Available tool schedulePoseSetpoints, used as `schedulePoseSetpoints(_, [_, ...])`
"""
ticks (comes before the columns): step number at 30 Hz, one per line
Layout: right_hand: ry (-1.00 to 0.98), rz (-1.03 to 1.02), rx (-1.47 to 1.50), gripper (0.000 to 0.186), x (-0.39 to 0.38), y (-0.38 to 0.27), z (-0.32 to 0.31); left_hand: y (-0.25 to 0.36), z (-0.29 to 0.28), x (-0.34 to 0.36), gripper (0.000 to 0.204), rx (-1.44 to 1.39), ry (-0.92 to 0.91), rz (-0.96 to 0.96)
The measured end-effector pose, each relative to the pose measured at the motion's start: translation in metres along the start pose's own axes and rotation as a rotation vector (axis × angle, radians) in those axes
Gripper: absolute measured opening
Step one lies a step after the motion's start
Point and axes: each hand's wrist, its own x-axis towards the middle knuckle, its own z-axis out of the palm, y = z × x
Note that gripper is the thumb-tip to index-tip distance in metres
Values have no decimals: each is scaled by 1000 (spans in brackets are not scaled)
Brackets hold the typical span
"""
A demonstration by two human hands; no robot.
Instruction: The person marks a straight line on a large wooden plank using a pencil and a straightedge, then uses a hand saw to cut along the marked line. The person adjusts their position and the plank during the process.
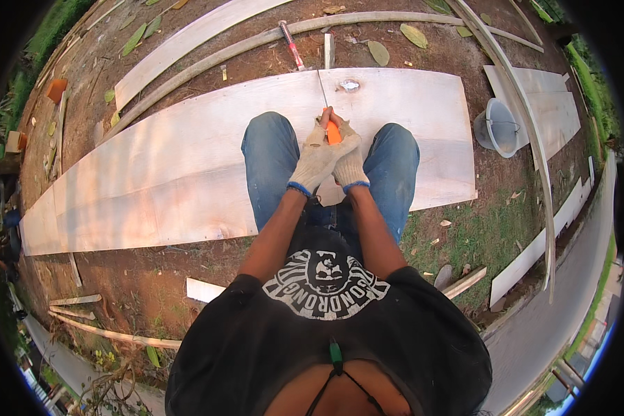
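Note:
Both hands wear off-white knit gloves with blue cuffs and come together between my knees. My left hand (pixel 314 154) and my right hand (pixel 349 154) are closed around the orange handle of a hand saw (pixel 333 132). Its blade shows nearly edge-on as a thin line pointing away from me, over the far edge of a large pale plywood sheet (pixel 187 173). I am squatting over this sheet. Whether the teeth touch the wood cannot be made out. Beyond the blade tip lies a hammer (pixel 291 45) with a red grip.
A short wood piece (pixel 328 50) meets the sheet's far edge. A long bent strip (pixel 243 55) lies beyond it. To the right are a grey bucket (pixel 497 128), another plywood piece (pixel 544 104) and a long curved strip (pixel 527 125). Offcuts (pixel 464 283) and leaves lie on the soil.

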Motion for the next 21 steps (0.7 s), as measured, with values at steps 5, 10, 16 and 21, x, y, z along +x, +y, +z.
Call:
schedulePoseSetpoints(5, [-53,62,-50,56,38,16,3,23,-5,31,95,-1,-68,-132])
schedulePoseSetpoints(10, [-27,-111,-23,55,-11,-14,-14,-18,7,-5,109,169,-92,127])
schedulePoseSetpoints(16, [-76,57,-84,54,52,23,18,4,-8,47,103,24,-44,-74])
schedulePoseSetpoints(21, [-157,131,-24,54,22,-15,-11,32,-5,17,101,225,-132,-85])
